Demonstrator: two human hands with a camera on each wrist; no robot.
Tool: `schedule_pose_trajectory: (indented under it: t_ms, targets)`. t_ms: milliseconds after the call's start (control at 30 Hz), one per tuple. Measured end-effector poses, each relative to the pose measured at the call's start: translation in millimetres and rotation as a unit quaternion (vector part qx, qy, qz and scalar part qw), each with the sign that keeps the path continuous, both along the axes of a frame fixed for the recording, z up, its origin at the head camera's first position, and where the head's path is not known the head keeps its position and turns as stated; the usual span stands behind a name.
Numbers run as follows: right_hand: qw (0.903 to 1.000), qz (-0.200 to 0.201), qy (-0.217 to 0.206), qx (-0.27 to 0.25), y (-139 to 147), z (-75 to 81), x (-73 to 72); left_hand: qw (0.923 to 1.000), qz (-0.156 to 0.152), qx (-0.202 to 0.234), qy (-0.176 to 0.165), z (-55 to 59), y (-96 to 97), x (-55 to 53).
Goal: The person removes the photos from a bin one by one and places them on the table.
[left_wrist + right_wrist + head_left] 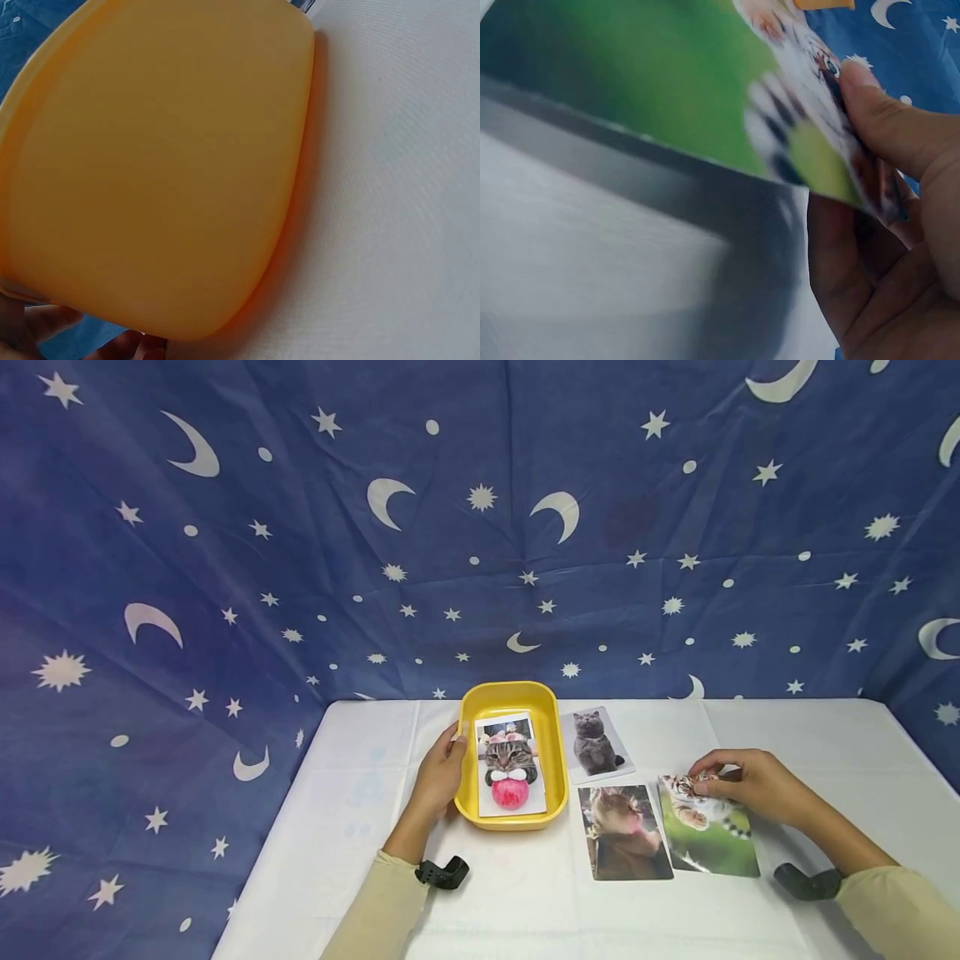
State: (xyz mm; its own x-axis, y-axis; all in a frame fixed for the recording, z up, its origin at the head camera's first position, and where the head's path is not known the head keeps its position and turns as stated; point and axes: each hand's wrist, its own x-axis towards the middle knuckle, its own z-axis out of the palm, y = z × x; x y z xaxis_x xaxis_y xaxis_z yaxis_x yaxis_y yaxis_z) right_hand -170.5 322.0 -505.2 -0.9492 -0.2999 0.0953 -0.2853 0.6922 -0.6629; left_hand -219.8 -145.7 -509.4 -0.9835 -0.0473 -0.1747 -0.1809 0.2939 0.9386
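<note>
A yellow plastic tray [510,823] stands on the white table in the head view. My left hand [437,779] holds its left side, thumb at the rim; the left wrist view shows mostly the tray's outer side [165,165]. Inside the tray lies a picture card of a cat with a flower crown and a pink ball [510,768]. To the right, my right hand [753,785] pinches the top edge of a tiger picture card [716,843]. In the right wrist view the thumb lies over the card's printed face, fingers behind, and the card's edge is lifted off the table.
Between tray and tiger card lie a grey cat picture card [597,747] and a brownish, glare-washed animal card [626,835]. A white cloth [525,910] covers the table. Behind and at the left hangs a blue curtain [465,535] with moons and stars.
</note>
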Motion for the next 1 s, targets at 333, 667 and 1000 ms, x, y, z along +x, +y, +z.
schedule_pose_trajectory:
  t_ms: [333, 667, 1000]
  targets:
    - [0.9954, -0.014, 0.059, 0.074, -5, -11.2, 0.0, 1.0000, -0.001, 0.001, 0.001, -0.1, -1.6, -0.2]
    - [0.9827, -0.036, 0.090, 0.158, -14, 9.7, -13.2, 1.0000, -0.001, 0.003, 0.002, 1.5, -0.8, 1.5]
    - [0.9952, 0.046, 0.070, 0.051, -98, 61.0, -62.7, 0.9999, 0.003, 0.010, -0.001, 2.2, 0.3, 0.7]
